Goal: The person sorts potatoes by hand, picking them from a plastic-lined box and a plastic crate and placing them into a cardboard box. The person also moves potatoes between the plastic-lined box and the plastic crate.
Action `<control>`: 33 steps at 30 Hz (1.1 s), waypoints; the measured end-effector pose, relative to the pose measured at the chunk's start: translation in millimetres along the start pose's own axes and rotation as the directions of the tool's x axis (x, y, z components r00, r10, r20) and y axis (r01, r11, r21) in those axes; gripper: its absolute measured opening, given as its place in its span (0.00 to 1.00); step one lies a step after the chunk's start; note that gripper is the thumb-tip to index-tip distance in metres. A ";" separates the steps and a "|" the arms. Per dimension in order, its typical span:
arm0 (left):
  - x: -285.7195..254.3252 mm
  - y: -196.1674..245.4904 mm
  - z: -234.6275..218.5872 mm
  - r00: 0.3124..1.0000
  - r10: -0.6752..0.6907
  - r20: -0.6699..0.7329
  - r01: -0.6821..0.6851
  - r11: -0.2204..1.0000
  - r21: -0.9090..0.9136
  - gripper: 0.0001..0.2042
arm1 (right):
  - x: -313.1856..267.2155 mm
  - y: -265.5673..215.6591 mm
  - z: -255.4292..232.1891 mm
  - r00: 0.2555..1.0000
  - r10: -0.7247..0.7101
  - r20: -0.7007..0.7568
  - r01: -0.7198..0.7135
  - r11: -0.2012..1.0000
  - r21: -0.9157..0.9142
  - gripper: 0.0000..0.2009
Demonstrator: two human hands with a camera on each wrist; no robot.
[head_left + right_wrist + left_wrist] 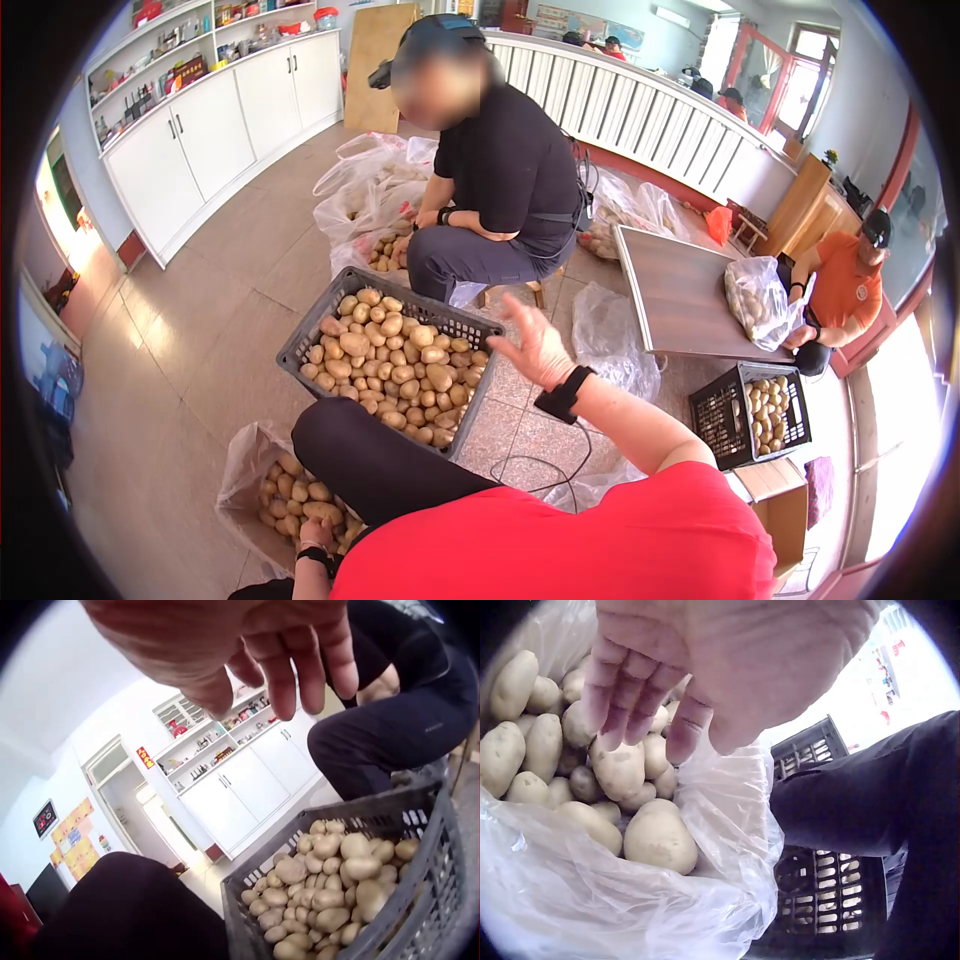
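Observation:
A plastic-lined bag (pixel 727 825) of potatoes (pixel 621 769) stands beside the person's leg. My left hand (pixel 705 667) is over the bag, its fingers loosely extended down, with the fingertips right at the top potatoes. In the head view the same hand (pixel 317 533) is low at the left. My right hand (pixel 535 345) is raised beside a black plastic crate (pixel 300 350) heaped with potatoes, fingers spread and nothing in it. From the right wrist view, the right hand (pixel 247 652) hangs above that crate, fingers relaxed and apart.
A person in black (pixel 510 170) sits just beyond the crate, near plastic bags (pixel 375 165) of potatoes. At right, a person in orange (pixel 850 280) handles a bag beside a brown board (pixel 680 290) and another crate (pixel 720 415). A cable (pixel 540 470) lies on the floor.

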State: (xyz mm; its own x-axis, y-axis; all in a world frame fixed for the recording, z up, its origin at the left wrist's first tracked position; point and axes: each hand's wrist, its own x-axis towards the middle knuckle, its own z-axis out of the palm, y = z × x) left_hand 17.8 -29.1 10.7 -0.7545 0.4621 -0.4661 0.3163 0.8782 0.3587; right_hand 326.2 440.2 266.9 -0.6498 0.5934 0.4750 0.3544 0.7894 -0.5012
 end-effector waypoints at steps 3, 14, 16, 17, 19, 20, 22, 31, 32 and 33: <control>-2.9 3.3 2.2 1.000 0.022 0.012 -0.022 1.000 -0.003 0.19 | 25.4 -7.9 -27.4 0.997 -0.012 -0.073 0.009 0.999 -0.040 0.38; -5.0 -2.6 5.5 0.999 0.017 -0.047 -0.021 0.996 -0.087 0.17 | 135.0 -58.1 -105.9 0.826 -0.347 -0.444 0.268 0.935 -0.233 0.45; -7.2 -4.1 10.1 1.000 0.001 -0.014 -0.001 0.998 -0.060 0.17 | 154.3 -60.2 -104.5 0.789 -0.397 -0.468 0.308 0.916 -0.257 0.43; -8.6 -3.5 8.0 1.000 0.019 -0.008 -0.019 0.999 -0.035 0.17 | 163.1 -59.1 -101.7 0.773 -0.420 -0.475 0.326 0.906 -0.270 0.43; -10.8 -2.5 7.2 1.000 0.029 0.008 -0.029 1.000 -0.009 0.17 | 178.5 -58.7 -93.1 0.779 -0.410 -0.476 0.300 0.908 -0.291 0.43; -11.2 -1.3 6.7 1.000 0.019 0.003 -0.019 0.999 -0.045 0.16 | 183.0 -59.8 -89.9 0.792 -0.390 -0.470 0.293 0.918 -0.268 0.43; -5.0 -10.6 13.2 1.000 0.000 0.013 0.000 0.999 -0.044 0.16 | 190.7 -61.5 -81.2 0.811 -0.369 -0.455 0.286 0.927 -0.241 0.43; -6.2 -23.1 23.6 0.998 -0.009 0.054 0.012 0.997 -0.071 0.17 | 180.3 -86.1 17.3 0.887 -0.422 -0.187 0.421 0.906 -0.048 0.26; -5.9 -22.4 23.7 0.999 -0.004 0.048 0.008 0.996 -0.088 0.17 | 174.2 -79.2 35.2 0.876 -0.475 -0.081 0.468 0.879 -0.086 0.21; -6.7 -21.7 22.1 0.999 0.005 0.039 -0.001 0.994 -0.106 0.17 | 167.5 -69.2 55.9 0.882 -0.470 0.031 0.470 0.882 -0.011 0.19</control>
State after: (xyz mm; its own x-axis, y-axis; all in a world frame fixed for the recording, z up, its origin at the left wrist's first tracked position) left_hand 28.7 -48.6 -11.8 -0.7297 0.4711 -0.4956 0.2541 0.8597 0.4430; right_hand 155.3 476.1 340.7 -0.7607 0.1476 0.6321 0.0147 0.9775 -0.2105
